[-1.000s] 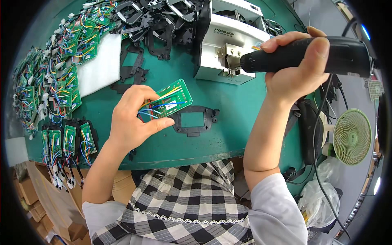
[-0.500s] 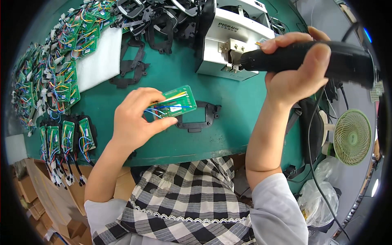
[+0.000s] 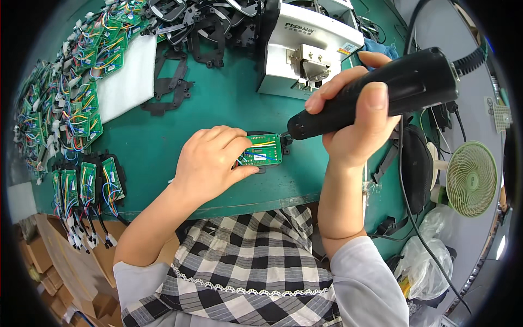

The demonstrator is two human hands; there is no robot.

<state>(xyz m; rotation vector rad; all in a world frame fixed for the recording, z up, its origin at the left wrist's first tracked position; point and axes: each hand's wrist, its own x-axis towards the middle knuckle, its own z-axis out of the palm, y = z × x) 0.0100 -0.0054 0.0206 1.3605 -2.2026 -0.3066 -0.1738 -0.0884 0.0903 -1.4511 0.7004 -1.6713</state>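
Place: an electronics assembly workshop is indicated
Worktop (image 3: 302,177): surfaced in plain green
Wired circuit boards (image 3: 80,103): heaped in great number at the left
Black frames (image 3: 220,41): piled at the back
White machine (image 3: 310,32): set beside the pile
Corded black power tool (image 3: 414,82): held in use
Cardboard boxes (image 3: 34,248): stacked below worktop level

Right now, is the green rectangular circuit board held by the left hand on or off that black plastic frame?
Apparently on: the frame shows beyond several edges of the board.
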